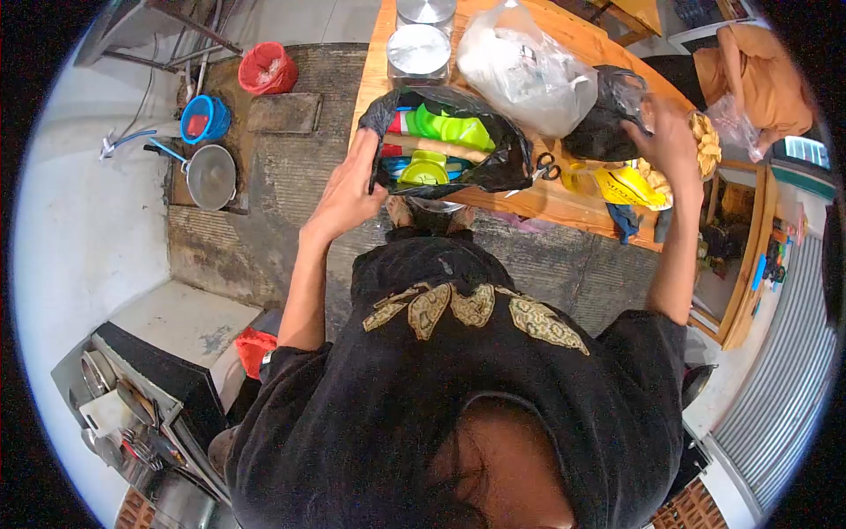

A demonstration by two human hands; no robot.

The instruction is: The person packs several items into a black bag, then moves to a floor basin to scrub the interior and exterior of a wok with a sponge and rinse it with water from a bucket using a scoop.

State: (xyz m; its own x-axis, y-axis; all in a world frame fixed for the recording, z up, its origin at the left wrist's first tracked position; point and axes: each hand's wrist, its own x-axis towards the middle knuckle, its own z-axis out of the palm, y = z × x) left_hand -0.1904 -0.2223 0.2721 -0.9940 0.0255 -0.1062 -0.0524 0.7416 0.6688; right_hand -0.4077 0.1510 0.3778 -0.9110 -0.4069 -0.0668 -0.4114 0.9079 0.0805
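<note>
My left hand [350, 196] grips the left rim of a black plastic bag [515, 132], its mouth gaping at the table's front edge. Inside lie bright green plastic pieces [454, 130], a lime-green item [425, 169], a tan stick-like piece [438, 148] and some red and blue things, partly hidden. Over the table's right side, my right hand [671, 141] has its thumb and fingers apart. It is beside a second dark plastic bag [606, 119] and above a yellow packet [626, 185]. Black-handled scissors [546, 166] lie between the open bag and the packet.
The wooden table [493, 204] also carries a white plastic bag [524, 70] and metal-lidded containers [419, 51]. Yellowish pieces [705, 145] lie at right near another person [758, 79]. A red bucket [268, 68], blue bucket [204, 118] and pot [211, 176] stand on the floor left.
</note>
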